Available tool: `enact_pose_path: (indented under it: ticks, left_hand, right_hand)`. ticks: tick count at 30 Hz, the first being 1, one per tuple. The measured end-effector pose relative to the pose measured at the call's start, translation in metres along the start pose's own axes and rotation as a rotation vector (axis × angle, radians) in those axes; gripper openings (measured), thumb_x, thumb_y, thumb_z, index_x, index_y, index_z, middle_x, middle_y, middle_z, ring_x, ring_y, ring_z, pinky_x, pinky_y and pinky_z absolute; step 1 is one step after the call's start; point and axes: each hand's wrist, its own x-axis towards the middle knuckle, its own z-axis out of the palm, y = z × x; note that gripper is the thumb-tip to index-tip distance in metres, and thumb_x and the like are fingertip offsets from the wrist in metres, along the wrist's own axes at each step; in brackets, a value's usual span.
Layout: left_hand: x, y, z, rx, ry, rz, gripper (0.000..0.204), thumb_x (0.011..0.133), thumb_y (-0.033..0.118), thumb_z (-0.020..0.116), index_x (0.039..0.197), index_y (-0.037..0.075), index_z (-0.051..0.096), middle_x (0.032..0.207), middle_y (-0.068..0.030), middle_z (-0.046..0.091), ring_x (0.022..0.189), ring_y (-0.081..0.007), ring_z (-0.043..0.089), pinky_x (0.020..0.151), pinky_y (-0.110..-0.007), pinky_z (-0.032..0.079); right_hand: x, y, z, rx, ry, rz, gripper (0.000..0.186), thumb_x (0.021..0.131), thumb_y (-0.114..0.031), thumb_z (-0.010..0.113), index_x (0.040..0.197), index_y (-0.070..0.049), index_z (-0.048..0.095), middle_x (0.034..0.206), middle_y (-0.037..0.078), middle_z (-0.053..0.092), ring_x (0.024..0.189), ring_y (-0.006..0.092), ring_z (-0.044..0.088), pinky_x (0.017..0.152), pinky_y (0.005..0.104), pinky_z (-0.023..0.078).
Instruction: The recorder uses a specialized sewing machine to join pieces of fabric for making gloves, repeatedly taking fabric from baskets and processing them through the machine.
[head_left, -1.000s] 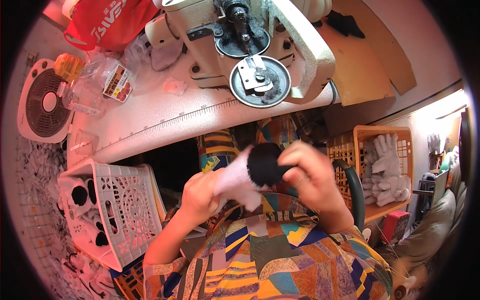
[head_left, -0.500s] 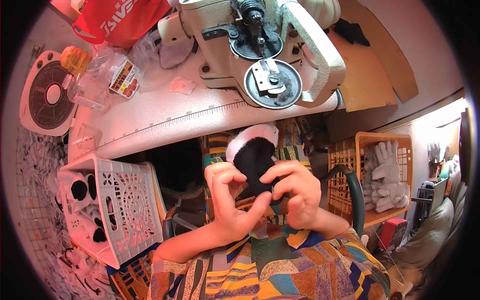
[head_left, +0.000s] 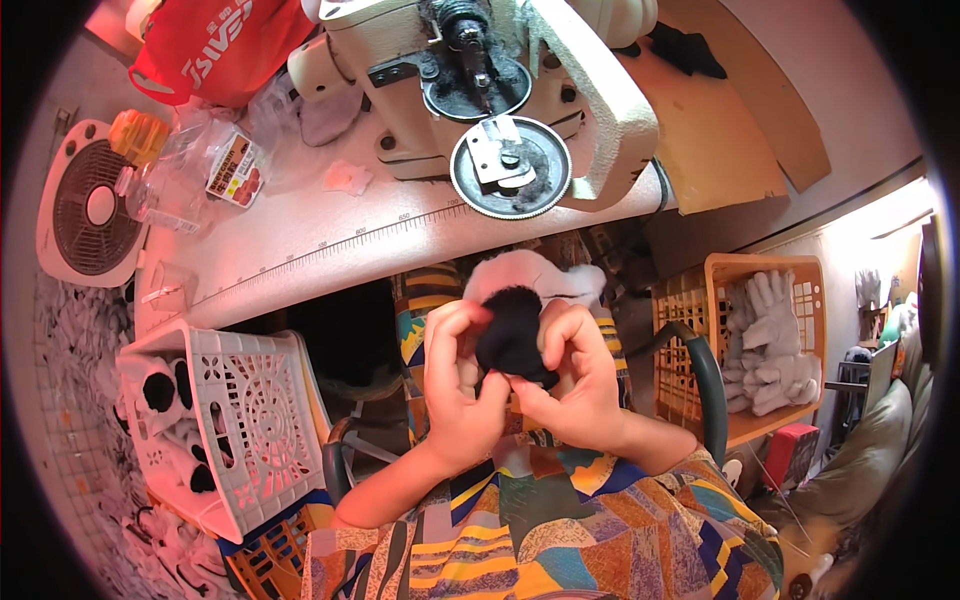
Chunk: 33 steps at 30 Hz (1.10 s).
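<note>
- Bench (head_left: 300,195) seen ahead, sewing machine (head_left: 480,95) mounted on it, untouched.
- Black-and-white fabric piece (head_left: 515,325) held over the lap, black part pinched by 2 hands, left hand (head_left: 460,375) and right hand (head_left: 580,375), fingers curled in close.
- Black part apparently already joined to white; piece not yet released, remaining work cannot be told.
- White crate (head_left: 270,370), left: white pieces with black ends (head_left: 160,390) contained.
- Orange crate (head_left: 765,262), right: white gloves (head_left: 770,340) piled.
</note>
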Motion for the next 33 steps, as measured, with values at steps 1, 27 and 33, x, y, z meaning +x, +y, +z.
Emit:
enact_pose_path:
  ticks: [1, 27, 33]
  left_hand:
    - [0.0, 0.001, 0.0, 0.012, -0.008, 0.016, 0.048, 0.066, -0.014, 0.044, 0.113, -0.005, 0.044, 0.114, -0.0147, 0.041, 0.107, -0.0237, 0.046, 0.098, -0.032, 0.038]
    - [0.004, -0.006, -0.03, -0.922, -0.136, -0.685, 0.044, 0.096, 0.031, 0.051, 0.119, -0.006, 0.052, 0.117, -0.016, 0.06, 0.104, -0.0223, 0.062, 0.094, -0.035, 0.048]
    - [0.007, 0.001, -0.047, 0.001, -0.263, -0.095, 0.04, 0.068, -0.002, 0.075, 0.104, -0.002, 0.057, 0.08, -0.0072, 0.063, 0.069, -0.0165, 0.061, 0.064, -0.032, 0.051]
  right_hand:
    - [-0.002, -0.003, -0.002, -0.071, -0.041, 0.024, 0.032, 0.073, 0.005, 0.063, 0.097, -0.006, 0.044, 0.089, 0.003, 0.038, 0.08, 0.0087, 0.038, 0.074, 0.0203, 0.034]
    - [0.009, 0.0, -0.03, 0.906, 0.016, 0.823, 0.041, 0.097, -0.029, 0.052, 0.12, 0.004, 0.055, 0.114, 0.013, 0.064, 0.098, 0.0193, 0.066, 0.085, 0.0313, 0.054]
    - [0.015, -0.019, -0.04, 0.357, -0.168, 0.515, 0.046, 0.067, -0.01, 0.082, 0.107, 0.0, 0.062, 0.097, 0.007, 0.064, 0.086, 0.0143, 0.064, 0.072, 0.0258, 0.05]
